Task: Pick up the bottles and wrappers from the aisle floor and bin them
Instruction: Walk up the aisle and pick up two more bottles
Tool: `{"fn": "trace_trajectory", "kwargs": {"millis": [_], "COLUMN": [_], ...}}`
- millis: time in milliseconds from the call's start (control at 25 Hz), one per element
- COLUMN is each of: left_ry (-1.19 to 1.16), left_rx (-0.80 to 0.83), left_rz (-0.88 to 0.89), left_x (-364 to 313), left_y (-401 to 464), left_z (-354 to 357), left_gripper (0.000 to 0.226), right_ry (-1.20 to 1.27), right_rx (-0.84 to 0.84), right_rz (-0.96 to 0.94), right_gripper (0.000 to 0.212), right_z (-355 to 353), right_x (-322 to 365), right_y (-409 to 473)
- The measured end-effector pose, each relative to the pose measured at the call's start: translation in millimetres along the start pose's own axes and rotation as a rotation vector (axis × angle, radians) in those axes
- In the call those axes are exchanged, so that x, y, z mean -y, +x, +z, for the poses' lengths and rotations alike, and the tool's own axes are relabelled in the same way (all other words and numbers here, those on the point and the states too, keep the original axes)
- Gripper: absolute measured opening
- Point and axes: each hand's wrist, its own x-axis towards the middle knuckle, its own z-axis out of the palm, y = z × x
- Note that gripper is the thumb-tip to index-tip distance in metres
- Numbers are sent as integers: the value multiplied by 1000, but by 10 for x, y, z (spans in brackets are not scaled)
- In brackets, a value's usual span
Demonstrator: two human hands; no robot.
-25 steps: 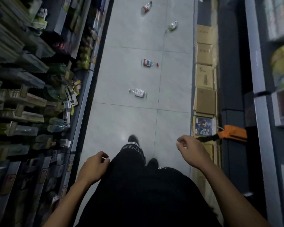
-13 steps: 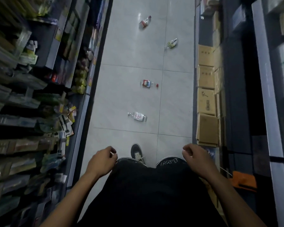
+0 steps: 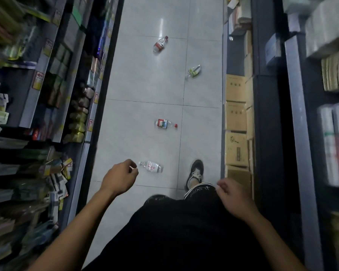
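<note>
here's the aisle, pale tiled floor (image 3: 145,85) running away between shelves (image 3: 53,90) on the left and stacked boxes (image 3: 236,118) on the right. four bits of litter lie on it, nothing binned yet, and no bin in view.

nearest is the clear bottle (image 3: 151,166), flat on its side, long axis across the aisle, neck end pointing toward the left hand (image 3: 120,178). that hand sits just beside the neck in this view, though how high above the floor it is i can't tell. its fingers are loosely curled, half closed, and there may be a tiny pale sliver at the fingertips, too small to call; otherwise nothing held. the right hand (image 3: 232,196) is down by the hip, also loosely curled and empty, well apart from the bottle, with a shoe (image 3: 195,174) planted between.

so the left is clearly nearer. looks like a stoop and a reach a touch to the right, fingers wrapping across the body.

further on: a red-labelled bottle (image 3: 164,123), also lying crosswise, cap to the right; then a green wrapper (image 3: 193,71) off to the right; and a red-capped bottle (image 3: 160,44) lying at a slant.
</note>
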Motion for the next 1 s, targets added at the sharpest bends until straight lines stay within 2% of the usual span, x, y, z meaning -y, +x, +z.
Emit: {"fn": "trace_trajectory", "kwargs": {"millis": [200, 400, 1000], "left_ry": [-101, -241, -703], "left_rx": [12, -14, -65], "left_rz": [-176, -316, -689], "left_x": [-568, -840, -531], "left_y": [220, 366, 1590], "left_z": [151, 239, -8], "left_gripper": [22, 22, 16], "right_ry": [-118, -279, -828], "right_rx": [57, 187, 558], "right_rz": [-155, -283, -559], "right_gripper": [23, 31, 26], "right_z": [-900, -1330, -914], "right_x": [336, 886, 2632], "right_y": [1039, 1951, 3810]}}
